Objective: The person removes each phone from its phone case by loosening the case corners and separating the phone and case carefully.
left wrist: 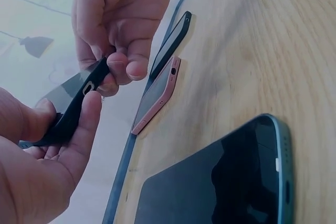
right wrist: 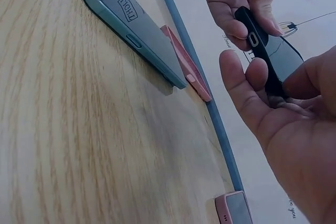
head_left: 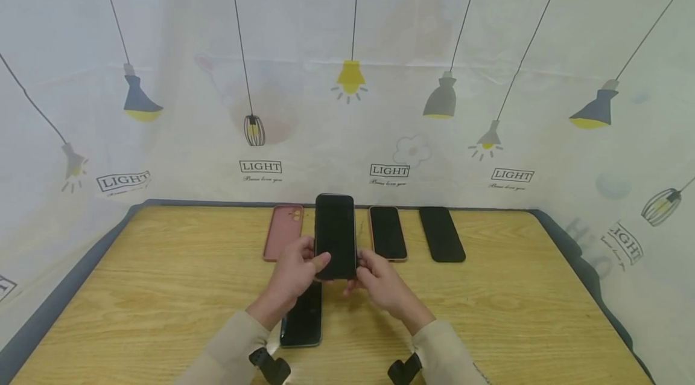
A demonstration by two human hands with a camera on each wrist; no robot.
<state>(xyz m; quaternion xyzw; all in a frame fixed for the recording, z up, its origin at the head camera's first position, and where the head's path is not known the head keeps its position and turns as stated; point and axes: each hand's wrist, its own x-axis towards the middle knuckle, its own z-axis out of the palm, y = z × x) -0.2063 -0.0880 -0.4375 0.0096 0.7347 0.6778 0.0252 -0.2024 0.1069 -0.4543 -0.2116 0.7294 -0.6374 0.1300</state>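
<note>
Nearest us the teal phone (head_left: 301, 318) is lying screen-up, left of centre towards the tabletop's (head_left: 516, 312) near edge, partly passing under the left forearm in our view. Up at the far edge, left of the middle, the pink case (head_left: 281, 233) is lying with nothing inside it. Next, the left hand (head_left: 295, 270) is gripping the black phone (head_left: 335, 231), its thumb pressing on the screen. That phone is standing tilted, clear of the tabletop, before the middle of the far edge. The right hand (head_left: 382, 282) is pinching its lower right corner. Rightward along the far edge, the pink phone (head_left: 388, 233) is resting screen-up, and beyond it, nearer the far right corner, a dark slab (head_left: 442, 234) is lying; we aren't telling for sure whether it's a phone or a case.

We are judging the work as midway: both hands are busying themselves at the black phone's lower end, where its black rim (right wrist: 260, 50) is looking like a case. Whether that is sitting fully home, we aren't able to tell. Setting the phone down is remaining, and the pink case is waiting unfilled.
</note>
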